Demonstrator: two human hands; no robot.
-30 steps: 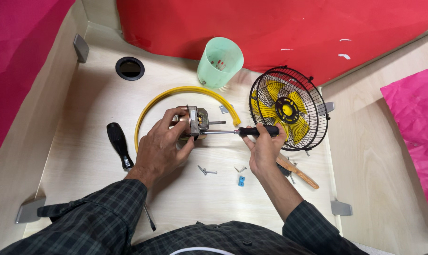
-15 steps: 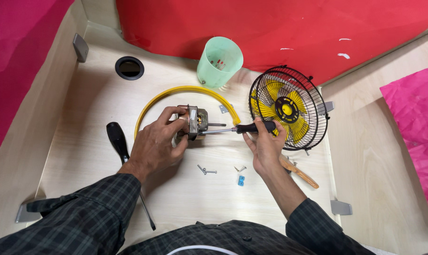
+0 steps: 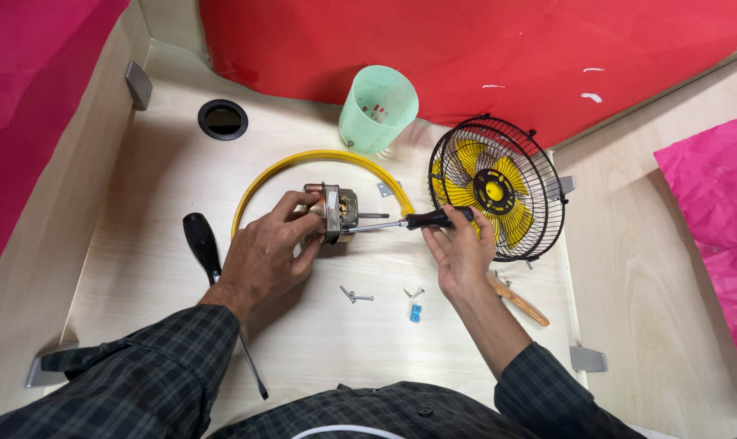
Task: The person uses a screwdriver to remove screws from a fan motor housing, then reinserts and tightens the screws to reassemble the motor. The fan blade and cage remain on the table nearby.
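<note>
Left hand (image 3: 267,252) wraps around a small electric motor (image 3: 329,210) at the middle of a pale wooden table (image 3: 141,203), fingers closed on its metal casing and holding it just above the surface. Right hand (image 3: 459,248) pinches the black handle of a screwdriver (image 3: 405,222) between thumb and fingertips, the shaft running left so its tip meets the motor's right side. Both sleeves are dark plaid.

Behind the motor, a yellow ring (image 3: 320,158) curves in an arc on the table. Far of it stands a pale green plastic cup (image 3: 377,110), tilted toward the camera. To the right, a black wire fan guard (image 3: 498,187) with yellow blades inside leans upright just beyond the right hand. A second, black-handled screwdriver (image 3: 214,276) lies to the left of the left wrist. Near the person, loose screws (image 3: 356,295) and a small blue piece (image 3: 416,312) lie scattered between the two forearms, and a wooden-handled tool (image 3: 519,301) rests beside the right wrist.
</note>
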